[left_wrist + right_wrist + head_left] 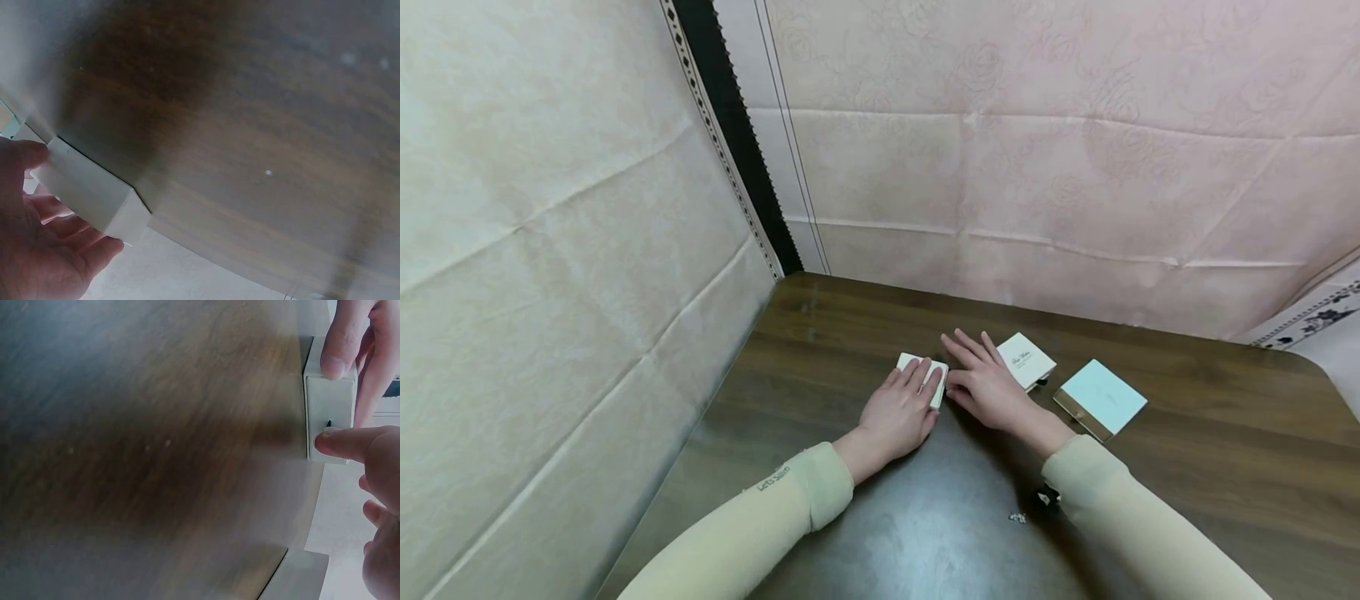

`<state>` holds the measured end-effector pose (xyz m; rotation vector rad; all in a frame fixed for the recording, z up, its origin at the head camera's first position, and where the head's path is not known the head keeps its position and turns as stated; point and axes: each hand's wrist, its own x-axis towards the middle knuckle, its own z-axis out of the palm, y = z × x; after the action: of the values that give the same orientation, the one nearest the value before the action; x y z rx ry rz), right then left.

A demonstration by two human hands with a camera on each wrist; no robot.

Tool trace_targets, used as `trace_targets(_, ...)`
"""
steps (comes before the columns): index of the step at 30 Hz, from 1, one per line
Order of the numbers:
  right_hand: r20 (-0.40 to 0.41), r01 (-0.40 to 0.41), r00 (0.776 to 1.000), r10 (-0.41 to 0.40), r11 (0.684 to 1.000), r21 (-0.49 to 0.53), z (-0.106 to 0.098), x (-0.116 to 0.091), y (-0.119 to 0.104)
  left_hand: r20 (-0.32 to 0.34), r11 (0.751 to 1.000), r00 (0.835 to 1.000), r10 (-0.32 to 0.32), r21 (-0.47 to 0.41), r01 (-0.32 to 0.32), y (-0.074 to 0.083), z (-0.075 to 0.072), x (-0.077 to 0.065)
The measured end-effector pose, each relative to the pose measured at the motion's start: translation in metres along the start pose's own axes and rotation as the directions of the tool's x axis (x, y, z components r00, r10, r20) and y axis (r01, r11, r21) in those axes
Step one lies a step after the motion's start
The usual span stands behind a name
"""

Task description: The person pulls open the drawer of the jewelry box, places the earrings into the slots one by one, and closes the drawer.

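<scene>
My left hand (pixel 897 414) holds a small white box (pixel 87 184) down on the table, fingers across its top and thumb against its side. In the right wrist view a small black pull tab (pixel 329 423) shows on the end face of this box. My right hand (pixel 988 385) is at that end, index finger and thumb brought together at the tab, mostly covering it. Its other fingers are stretched out and spread. Just beyond the right hand lies a second white box (pixel 1027 360) with dark lettering on its lid and a bit of black at its edge.
Right of the second box sits a pale blue box (pixel 1103 398) with a gold-brown side. A small silvery piece (pixel 1017 517) lies on the dark wooden table (pixel 850 325) near my right sleeve, beside a small black thing (pixel 1047 497). Pale cloth hangs behind and at left.
</scene>
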<state>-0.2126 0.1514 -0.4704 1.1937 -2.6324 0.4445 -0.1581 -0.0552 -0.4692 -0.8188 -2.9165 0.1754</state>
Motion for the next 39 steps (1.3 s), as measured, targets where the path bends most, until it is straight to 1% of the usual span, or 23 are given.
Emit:
trace_targets(7,-0.007,0.007,1.000,-0.007,1.000,0.001,-0.004,-0.002,0.003,-0.010,1.000,1.000,-0.010,-0.022,0.010,-0.001,0.001,0.001)
trace_targets(15,0.014,-0.013,1.000,0.013,1.000,0.001,-0.010,-0.005,0.005,-0.032,1.000,0.999,0.005,-0.004,-0.005,-0.001,0.003,0.003)
trace_targets(22,0.026,-0.029,0.999,0.029,1.000,-0.002,-0.012,-0.009,0.008,-0.024,1.000,1.000,0.000,-0.011,0.000,-0.001,0.004,0.004)
trace_targets(31,0.012,-0.036,0.999,0.036,0.999,-0.001,-0.015,-0.017,0.010,-0.014,1.000,1.000,-0.001,-0.013,0.001,0.002,0.003,0.003)
trace_targets(39,0.011,-0.040,0.999,0.040,0.999,0.003,-0.017,-0.023,0.013,-0.020,1.000,1.000,-0.021,-0.010,0.020,0.002,0.004,0.002)
